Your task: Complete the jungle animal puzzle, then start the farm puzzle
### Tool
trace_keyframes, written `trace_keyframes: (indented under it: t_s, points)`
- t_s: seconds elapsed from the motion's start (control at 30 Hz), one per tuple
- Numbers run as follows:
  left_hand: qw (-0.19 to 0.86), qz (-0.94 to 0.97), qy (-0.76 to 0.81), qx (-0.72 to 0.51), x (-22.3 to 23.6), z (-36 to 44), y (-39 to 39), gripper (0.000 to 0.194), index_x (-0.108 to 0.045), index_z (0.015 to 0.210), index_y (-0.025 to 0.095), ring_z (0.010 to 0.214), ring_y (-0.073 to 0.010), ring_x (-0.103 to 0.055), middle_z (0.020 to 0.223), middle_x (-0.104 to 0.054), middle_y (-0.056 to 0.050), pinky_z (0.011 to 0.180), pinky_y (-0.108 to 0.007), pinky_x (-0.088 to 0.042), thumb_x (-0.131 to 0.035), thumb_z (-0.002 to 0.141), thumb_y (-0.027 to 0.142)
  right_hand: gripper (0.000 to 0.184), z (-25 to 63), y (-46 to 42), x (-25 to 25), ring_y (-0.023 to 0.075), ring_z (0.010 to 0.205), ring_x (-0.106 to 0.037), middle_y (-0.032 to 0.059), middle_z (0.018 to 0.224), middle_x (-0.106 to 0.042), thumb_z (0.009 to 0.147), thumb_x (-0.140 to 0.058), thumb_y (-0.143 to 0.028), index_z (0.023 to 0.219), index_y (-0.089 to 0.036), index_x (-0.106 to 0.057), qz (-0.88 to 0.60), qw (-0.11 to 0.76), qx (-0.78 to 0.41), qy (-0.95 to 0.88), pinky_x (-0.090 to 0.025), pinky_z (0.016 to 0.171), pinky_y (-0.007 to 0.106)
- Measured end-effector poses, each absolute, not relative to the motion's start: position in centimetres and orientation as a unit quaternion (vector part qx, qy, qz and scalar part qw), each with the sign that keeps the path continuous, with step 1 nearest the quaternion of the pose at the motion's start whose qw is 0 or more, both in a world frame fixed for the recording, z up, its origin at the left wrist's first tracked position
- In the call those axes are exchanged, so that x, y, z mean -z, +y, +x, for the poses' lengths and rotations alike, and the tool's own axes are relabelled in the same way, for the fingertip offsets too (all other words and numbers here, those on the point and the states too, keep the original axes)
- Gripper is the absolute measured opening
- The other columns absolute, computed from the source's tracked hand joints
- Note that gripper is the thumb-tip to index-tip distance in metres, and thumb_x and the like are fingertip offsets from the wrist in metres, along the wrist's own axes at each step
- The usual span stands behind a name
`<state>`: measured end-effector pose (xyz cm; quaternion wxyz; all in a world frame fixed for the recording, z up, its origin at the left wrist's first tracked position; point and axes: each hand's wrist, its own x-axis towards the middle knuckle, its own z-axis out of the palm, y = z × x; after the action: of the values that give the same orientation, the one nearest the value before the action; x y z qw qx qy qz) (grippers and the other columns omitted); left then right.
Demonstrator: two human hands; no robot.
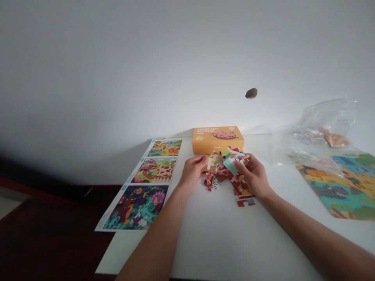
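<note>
My left hand (pixel 193 171) has its fingers clamped on a puzzle piece (pixel 211 162), and my right hand (pixel 254 175) pinches several more (pixel 236 161) between thumb and fingers. Loose pieces (pixel 241 187) lie beneath on the white bench (pixel 213 242), just in front of the orange box (pixel 217 140). The picture sheet (pixel 154 169) is left of them; the plastic bags (pixel 325 132) and animal picture (pixel 345 187) are right.
</note>
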<state>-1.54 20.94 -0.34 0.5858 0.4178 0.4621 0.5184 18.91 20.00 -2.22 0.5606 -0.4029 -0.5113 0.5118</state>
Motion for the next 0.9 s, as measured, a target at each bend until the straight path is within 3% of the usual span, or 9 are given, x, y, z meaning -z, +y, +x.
trace_keyframes:
  t_s: [0.23, 0.53, 0.77, 0.9]
  points:
    - [0.573, 0.4, 0.459, -0.548, 0.2, -1.6, 21.1, 0.046, -0.071, 0.093, 0.013, 0.058, -0.0117, -0.059, 0.074, -0.064, 0.0, 0.05, -0.024, -0.053, -0.084, 0.062, 0.044, 0.026, 19.3, 20.5, 2.8, 0.0097, 0.056, -0.054, -0.0038, 0.072, -0.059, 0.083, -0.073, -0.038, 0.095, -0.022, -0.055, -0.358, 0.618, -0.514, -0.474, -0.045, 0.05, 0.021]
    - [0.575, 0.424, 0.443, -0.542, 0.3, -1.3, 21.0, 0.042, -0.059, 0.082, 0.017, 0.059, -0.0109, -0.058, 0.071, -0.059, 0.003, 0.052, -0.023, -0.052, -0.086, 0.063, 0.043, 0.027, 18.9, 20.0, 2.4, 0.0128, 0.067, -0.061, -0.0015, 0.081, -0.065, 0.084, -0.073, -0.038, 0.096, -0.022, -0.054, -0.346, 0.588, -0.536, -0.498, -0.051, 0.061, 0.025]
    - [0.611, 0.457, 0.42, -0.491, 0.3, -1.1, 20.6, 0.039, -0.062, 0.087, 0.016, 0.056, -0.0102, -0.057, 0.07, -0.058, 0.003, 0.052, -0.024, -0.052, -0.083, 0.066, 0.042, 0.038, 18.5, 19.5, 1.9, 0.0162, 0.054, -0.062, -0.0018, 0.073, -0.065, 0.081, -0.073, -0.048, 0.097, -0.023, -0.05, -0.388, 0.501, -0.581, -0.511, -0.044, 0.041, 0.024]
    - [0.616, 0.458, 0.421, -0.483, 0.1, -1.1, 20.6, 0.041, -0.067, 0.094, 0.015, 0.066, -0.014, -0.063, 0.082, -0.066, -0.003, 0.06, -0.027, -0.056, -0.083, 0.063, 0.037, 0.039, 18.5, 19.7, 1.9, 0.0166, 0.056, -0.061, -0.0013, 0.073, -0.065, 0.078, -0.075, -0.049, 0.096, -0.023, -0.052, -0.409, 0.523, -0.551, -0.505, -0.047, 0.046, 0.026]
